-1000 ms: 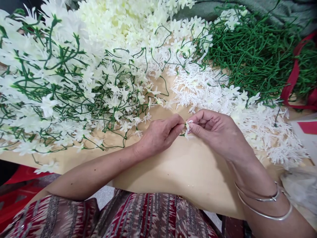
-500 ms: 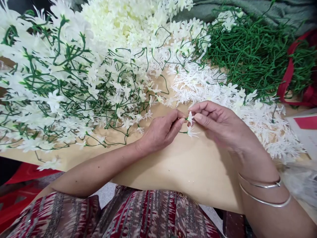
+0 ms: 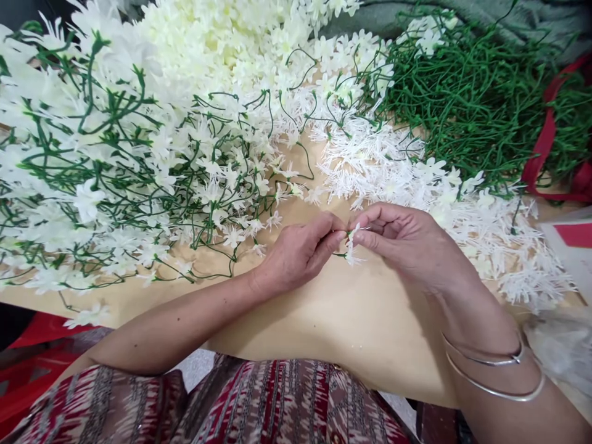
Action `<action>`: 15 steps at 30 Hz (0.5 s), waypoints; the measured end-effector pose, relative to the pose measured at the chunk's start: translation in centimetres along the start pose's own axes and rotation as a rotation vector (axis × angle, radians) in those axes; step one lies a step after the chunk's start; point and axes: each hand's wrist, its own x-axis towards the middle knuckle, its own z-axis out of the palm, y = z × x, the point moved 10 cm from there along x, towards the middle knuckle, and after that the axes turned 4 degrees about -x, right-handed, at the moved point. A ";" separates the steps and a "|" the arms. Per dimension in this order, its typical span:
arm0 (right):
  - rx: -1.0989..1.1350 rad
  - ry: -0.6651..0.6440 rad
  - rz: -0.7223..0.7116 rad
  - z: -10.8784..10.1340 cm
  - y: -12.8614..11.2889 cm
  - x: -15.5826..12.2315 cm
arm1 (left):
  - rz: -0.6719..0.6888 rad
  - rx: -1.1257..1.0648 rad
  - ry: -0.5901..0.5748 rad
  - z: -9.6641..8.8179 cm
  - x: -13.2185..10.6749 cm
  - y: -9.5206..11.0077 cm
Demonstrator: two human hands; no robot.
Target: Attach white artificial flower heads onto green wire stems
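Note:
Over the front part of the table, my left hand pinches the green stem of a small artificial flower. White petals and thin white stamens stick out to the right of its fingertips, and a second white bloom hangs just below. My right hand has thumb and forefinger closed on the upper white bloom, its other fingers curled behind. The fingertips of both hands nearly meet. Most of the stem is hidden inside my left hand.
A large heap of white flowers on green stems covers the left. Loose white petals lie at the back, white stamens in the middle. Green stems pile at back right beside a red ribbon. A plastic bag lies far right.
My right hand has moved slightly left and down, its fingertips now closed on the upper bloom. The two blooms sit closer together. My left hand keeps its pinch on the stem.

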 end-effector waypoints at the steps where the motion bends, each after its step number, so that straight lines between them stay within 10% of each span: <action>1: -0.002 0.003 0.005 0.0 0.1 0.0 | 0.002 0.005 -0.004 0.0 0.0 0.0; 15: 0.098 -0.073 0.023 0.0 0.3 0.3 | 0.027 0.009 0.019 -0.1 0.1 1.2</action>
